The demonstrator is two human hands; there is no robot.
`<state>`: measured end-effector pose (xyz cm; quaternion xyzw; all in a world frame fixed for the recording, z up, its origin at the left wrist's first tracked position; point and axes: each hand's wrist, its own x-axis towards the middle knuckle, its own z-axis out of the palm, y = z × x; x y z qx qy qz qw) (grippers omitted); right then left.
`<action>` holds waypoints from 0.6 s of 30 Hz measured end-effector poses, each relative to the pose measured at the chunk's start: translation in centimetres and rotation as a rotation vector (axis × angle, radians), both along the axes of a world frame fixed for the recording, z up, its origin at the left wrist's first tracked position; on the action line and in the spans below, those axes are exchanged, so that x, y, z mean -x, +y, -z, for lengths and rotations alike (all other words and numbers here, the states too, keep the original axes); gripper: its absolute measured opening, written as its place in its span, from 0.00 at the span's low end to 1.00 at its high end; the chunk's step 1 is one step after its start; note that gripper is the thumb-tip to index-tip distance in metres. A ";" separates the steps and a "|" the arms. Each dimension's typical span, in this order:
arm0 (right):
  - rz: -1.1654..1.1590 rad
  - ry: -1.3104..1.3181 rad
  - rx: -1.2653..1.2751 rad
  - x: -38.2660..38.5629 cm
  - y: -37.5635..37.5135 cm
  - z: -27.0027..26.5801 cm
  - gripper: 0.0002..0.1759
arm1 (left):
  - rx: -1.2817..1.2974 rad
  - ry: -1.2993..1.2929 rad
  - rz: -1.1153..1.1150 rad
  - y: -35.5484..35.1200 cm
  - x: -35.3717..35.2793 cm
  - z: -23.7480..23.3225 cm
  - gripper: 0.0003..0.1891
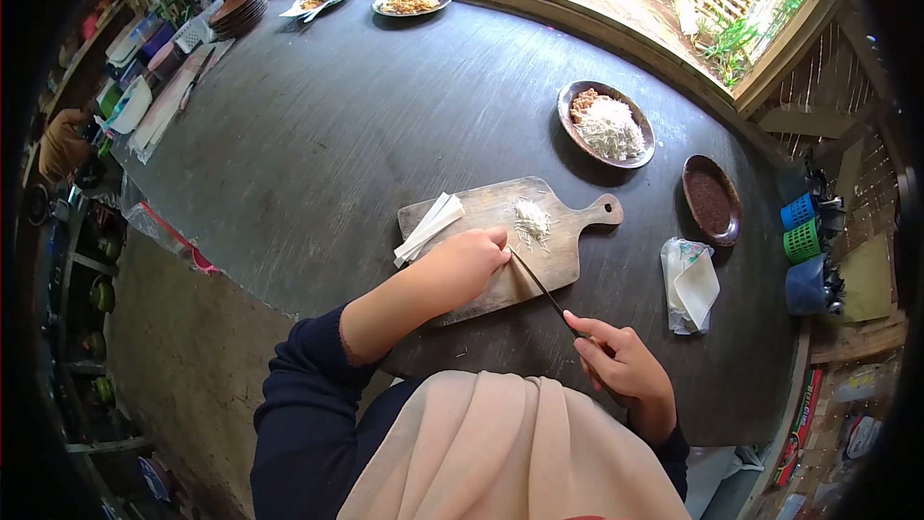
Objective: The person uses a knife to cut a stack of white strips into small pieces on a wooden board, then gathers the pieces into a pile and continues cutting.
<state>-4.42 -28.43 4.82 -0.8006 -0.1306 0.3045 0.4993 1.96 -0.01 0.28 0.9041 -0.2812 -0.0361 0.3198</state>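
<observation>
A wooden cutting board (563, 255) with a handle at its right lies on the dark table. White strips (428, 228) are stacked at its left end, and a small pile of thin white shreds (530, 221) lies near its middle. My left hand (472, 265) is closed over the board, fingertips pressed together beside the blade; what they hold is too small to make out. In my right hand (621, 356) is the handle of a knife (541, 289), its blade slanting up and left to my left fingertips.
Beyond the board stands a plate (566, 125) of white shreds and orange-brown food. A brown oval dish (712, 200) and a plastic packet (689, 286) lie to the right. Two food plates, stacked brown plates (239, 13) and containers sit at the far left; coloured baskets (801, 241) line the right edge.
</observation>
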 end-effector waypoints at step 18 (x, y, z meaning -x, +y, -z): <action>-0.057 0.013 0.060 -0.1 -0.9 -1.2 0.22 | -0.062 -0.002 -0.012 -0.3 0.2 -0.2 0.11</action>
